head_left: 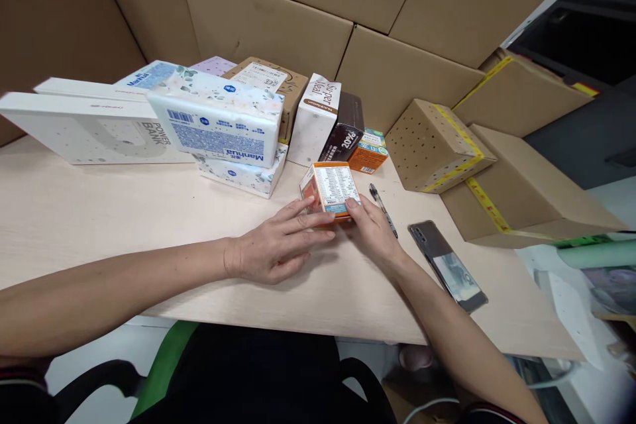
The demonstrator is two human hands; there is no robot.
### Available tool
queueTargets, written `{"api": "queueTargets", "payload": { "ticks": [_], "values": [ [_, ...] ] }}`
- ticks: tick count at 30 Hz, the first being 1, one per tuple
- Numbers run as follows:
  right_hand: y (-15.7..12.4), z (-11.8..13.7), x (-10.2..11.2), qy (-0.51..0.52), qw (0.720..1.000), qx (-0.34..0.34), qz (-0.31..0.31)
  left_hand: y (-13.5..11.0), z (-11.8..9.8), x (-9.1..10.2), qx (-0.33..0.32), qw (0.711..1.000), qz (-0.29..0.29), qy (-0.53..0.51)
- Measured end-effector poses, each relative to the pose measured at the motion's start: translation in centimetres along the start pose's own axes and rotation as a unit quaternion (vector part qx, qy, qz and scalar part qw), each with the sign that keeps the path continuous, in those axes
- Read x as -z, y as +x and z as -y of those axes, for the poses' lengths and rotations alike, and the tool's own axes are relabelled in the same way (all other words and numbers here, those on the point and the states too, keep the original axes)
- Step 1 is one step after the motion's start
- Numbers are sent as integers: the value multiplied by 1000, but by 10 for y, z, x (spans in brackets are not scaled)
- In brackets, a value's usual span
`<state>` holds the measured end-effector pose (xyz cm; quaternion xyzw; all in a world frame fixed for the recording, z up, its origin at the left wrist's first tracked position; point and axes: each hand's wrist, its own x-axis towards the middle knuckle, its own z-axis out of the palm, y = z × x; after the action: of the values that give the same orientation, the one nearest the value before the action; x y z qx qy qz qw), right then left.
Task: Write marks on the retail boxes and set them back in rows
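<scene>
A small orange box (332, 187) with a white printed label on top rests on the pale wooden table (99, 212). My left hand (275, 248) reaches it from the left, fingers stretched along its near side and touching it. My right hand (373, 230) holds its right near corner with the fingertips curled on it. Both hands grip the box together, and its underside is hidden.
Behind stand tissue packs (218, 122), a white power bank box (89, 122), a Super Meal carton (318, 116), a dark carton (345, 127) and a second orange box (368, 156). A pen (382, 209), a phone (447, 266) and taped cardboard boxes (437, 142) lie right.
</scene>
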<state>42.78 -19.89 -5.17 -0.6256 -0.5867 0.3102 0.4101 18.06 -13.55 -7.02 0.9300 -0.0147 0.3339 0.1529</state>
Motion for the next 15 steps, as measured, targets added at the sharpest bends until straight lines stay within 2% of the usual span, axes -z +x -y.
{"api": "queueTargets", "payload": {
  "ticks": [3, 7, 9, 10, 12, 13, 15],
  "values": [
    [1, 3, -2, -18, 1000, -19, -3, -1, 2, 0, -1, 1000, -4, 22],
    [4, 4, 11, -66, 998, 11, 8, -3, 5, -1, -7, 999, -24, 24],
    [7, 3, 27, -109, 993, 21, -30, -4, 5, -1, -10, 999, -26, 24],
    [8, 2, 36, -142, 987, 18, -67, -4, 5, -1, -11, 999, -25, 26],
    [12, 2, 55, -241, 960, -8, -141, -3, 4, -1, -12, 999, -31, 30],
    [13, 2, 64, -296, 942, -39, -157, -3, 4, -1, -9, 999, -39, 29],
    [15, 2, 75, -391, 904, -123, -125, -1, 3, 0, 6, 998, -57, 23]
  ]
}}
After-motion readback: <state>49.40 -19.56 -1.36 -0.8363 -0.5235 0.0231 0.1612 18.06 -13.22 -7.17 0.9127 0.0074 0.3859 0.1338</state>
